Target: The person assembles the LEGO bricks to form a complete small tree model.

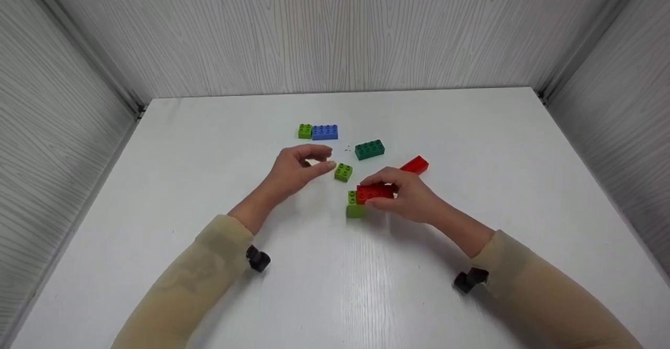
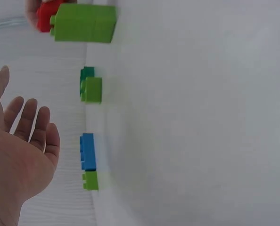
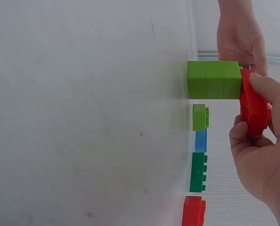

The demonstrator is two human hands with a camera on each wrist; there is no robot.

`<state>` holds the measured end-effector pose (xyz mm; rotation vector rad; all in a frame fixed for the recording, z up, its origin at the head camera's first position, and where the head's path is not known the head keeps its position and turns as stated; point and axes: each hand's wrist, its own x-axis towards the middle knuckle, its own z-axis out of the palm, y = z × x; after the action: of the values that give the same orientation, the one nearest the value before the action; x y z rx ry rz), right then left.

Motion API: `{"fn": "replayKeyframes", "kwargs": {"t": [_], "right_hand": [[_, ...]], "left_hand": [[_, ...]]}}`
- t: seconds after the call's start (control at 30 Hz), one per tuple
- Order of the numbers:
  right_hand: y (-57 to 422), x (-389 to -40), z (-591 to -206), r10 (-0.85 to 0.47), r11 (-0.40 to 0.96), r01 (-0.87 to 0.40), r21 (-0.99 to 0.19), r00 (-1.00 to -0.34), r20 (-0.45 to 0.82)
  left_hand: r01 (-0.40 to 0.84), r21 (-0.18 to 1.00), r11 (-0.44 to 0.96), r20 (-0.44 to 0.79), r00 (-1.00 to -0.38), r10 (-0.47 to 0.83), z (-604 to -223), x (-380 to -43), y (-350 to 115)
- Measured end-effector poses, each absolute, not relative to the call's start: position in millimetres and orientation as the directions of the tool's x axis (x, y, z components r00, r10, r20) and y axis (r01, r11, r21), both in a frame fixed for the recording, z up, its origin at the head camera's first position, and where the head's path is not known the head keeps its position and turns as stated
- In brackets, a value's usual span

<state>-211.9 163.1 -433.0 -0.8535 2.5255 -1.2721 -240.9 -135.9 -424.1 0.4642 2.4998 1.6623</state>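
My right hand [image 1: 411, 197] pinches a red building brick [image 3: 254, 104] between thumb and fingers. One end of that brick touches the studded top of a light green stack [image 3: 214, 80], and the other end juts out past it, slightly tilted. Whether it is pressed fully down I cannot tell. The stack stands upright and looks three bricks high. Over the table to the left of the stack, my left hand [image 1: 296, 168] holds nothing, its fingers loosely bent and thumb apart. A small light green brick [image 1: 343, 172] lies just beyond its thumb tip.
Behind the hands lie a dark green brick [image 1: 369, 149], a blue brick [image 1: 325, 132] and a light green brick [image 1: 305, 131] beside the blue one. Another red brick [image 1: 416, 165] lies past the right hand, partly hidden by it. Pale panels [image 1: 335, 35] wall the white table [image 1: 324, 286].
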Motion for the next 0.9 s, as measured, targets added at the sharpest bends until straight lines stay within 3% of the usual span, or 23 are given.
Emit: {"fn": "replayKeyframes", "kwargs": {"t": [0.27, 0.47, 0.73, 0.9], "right_hand": [[163, -211, -433, -0.558, 0.479, -0.404, -0.779, -0.825, 0.085], [162, -210, -434, -0.554, 0.485, -0.403, -0.776, -0.828, 0.084], [161, -209, -433, -0.568, 0.484, -0.416, -0.770, -0.818, 0.085], [163, -211, -431, -0.573, 0.472, -0.425, -0.772, -0.814, 0.098]], "left_hand": [[0.208, 0.904, 0.375, 0.109, -0.957, 0.268, -407, -297, -140], [0.196, 0.858, 0.475, 0.079, -0.964, 0.254, -414, -332, -137], [0.147, 0.812, 0.565, -0.007, -0.966, 0.260, -436, -356, -128], [0.165, 0.791, 0.589, 0.004, -0.964, 0.264, -441, -364, -124]]}}
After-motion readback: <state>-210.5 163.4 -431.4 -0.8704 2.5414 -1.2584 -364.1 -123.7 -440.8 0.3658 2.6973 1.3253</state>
